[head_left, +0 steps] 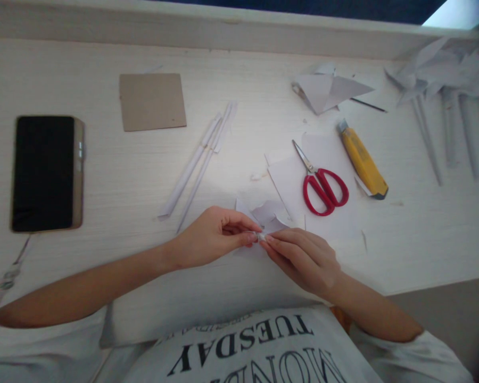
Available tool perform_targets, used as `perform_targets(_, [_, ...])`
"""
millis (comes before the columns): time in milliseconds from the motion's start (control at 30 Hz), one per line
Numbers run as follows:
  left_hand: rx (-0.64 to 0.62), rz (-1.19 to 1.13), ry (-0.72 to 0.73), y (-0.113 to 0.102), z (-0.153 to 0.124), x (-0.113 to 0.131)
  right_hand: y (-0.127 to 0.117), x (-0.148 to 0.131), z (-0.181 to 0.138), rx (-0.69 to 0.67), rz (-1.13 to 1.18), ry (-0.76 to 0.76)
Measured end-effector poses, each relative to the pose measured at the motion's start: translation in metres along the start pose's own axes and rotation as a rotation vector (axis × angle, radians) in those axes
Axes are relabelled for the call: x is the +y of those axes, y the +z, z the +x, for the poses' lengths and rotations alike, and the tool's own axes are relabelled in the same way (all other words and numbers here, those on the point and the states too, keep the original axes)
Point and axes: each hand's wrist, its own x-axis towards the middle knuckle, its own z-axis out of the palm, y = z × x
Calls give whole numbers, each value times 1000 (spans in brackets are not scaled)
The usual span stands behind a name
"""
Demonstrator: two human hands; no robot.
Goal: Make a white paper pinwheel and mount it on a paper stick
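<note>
My left hand [213, 236] and my right hand [303, 258] meet near the front edge of the pale wooden table [104, 186]. Both pinch the same small folded white paper piece [268, 217] between thumb and fingertips. Its folded flaps stick up just behind my fingers. The pinched spot is tiny and partly hidden by my fingertips.
Red-handled scissors [321, 183] lie on a white sheet [291, 175] to the right, beside a yellow utility knife [362, 161]. Two rolled paper sticks [199, 159], a cardboard square [151, 101], a black phone [46, 173], folded paper [327, 90] and paper pinwheels [439, 85] lie farther back.
</note>
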Motion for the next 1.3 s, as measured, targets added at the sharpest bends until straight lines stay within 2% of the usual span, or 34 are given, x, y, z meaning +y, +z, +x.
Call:
perform_targets(333, [28,76,37,1,-3,-1,2,-2,3,15,-74,-55])
perform_targets(633, [25,59,30,2,-1,-2,1,1,-6,-63,-14,-66])
perform_targets(867, [35,43,19,0,-2,0,-2,0,-1,11,-18,-78])
perform_targets(1300, [22,56,-20,2,-3,5,-2,-2,2,15,-28,-55])
